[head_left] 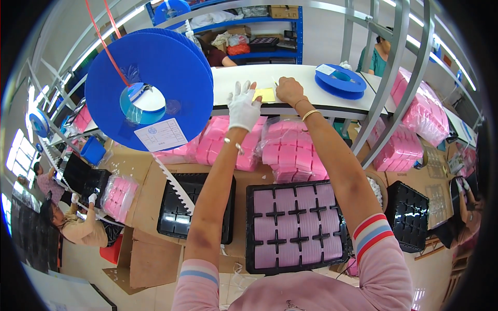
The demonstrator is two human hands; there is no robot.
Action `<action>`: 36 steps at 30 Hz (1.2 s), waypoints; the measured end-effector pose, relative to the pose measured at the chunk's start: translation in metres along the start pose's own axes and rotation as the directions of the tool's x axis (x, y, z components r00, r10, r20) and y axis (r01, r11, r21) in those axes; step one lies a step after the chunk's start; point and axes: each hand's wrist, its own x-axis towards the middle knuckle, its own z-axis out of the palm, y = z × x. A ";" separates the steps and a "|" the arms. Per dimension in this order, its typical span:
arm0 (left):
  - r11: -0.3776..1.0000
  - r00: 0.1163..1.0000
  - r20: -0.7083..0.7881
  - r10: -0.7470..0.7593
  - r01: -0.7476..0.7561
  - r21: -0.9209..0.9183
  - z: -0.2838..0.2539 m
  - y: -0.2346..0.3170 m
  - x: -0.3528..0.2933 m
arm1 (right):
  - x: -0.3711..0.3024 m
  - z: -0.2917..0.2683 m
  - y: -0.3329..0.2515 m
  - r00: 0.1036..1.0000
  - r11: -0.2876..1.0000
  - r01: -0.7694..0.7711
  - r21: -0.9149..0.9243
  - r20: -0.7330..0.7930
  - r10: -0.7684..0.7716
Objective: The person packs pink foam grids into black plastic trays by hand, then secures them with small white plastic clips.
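At the white shelf [228, 78] in front of me, my left hand [243, 108] wears a white glove with some fingertips bare. Its fingers are spread and flat, and the thumb rests at the left edge of a yellow paper pad [265, 95]. My right hand [290, 91] is bare and closed, just right of the pad. A thin white pen-like stick [275, 82] shows at its fingertips; its exact kind is unclear. A blue reel [340, 83] with a white label lies flat to the right on the same shelf.
A big blue reel [150, 67] hangs at upper left, a toothed white strip [174, 186] below it. Wrapped pink stacks [293, 150] stand under the shelf. Nearer are a black crate [249, 228] of pink pieces and a black tray [171, 217]. Metal posts [386, 93] rise at right; co-workers sit around.
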 end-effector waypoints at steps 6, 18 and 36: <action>0.994 0.988 0.157 0.008 -0.024 0.104 0.038 -0.004 0.017 | 0.015 0.010 0.036 0.994 0.989 0.046 0.143 -0.102 -0.031; 0.994 0.987 0.146 -0.062 0.048 0.099 0.029 0.003 0.011 | -0.013 0.011 -0.006 0.988 0.704 0.148 0.695 -0.142 -0.067; 0.990 0.993 0.117 -0.022 0.006 0.141 0.029 0.001 0.011 | -0.006 0.014 0.004 0.987 0.699 0.152 0.699 -0.147 -0.067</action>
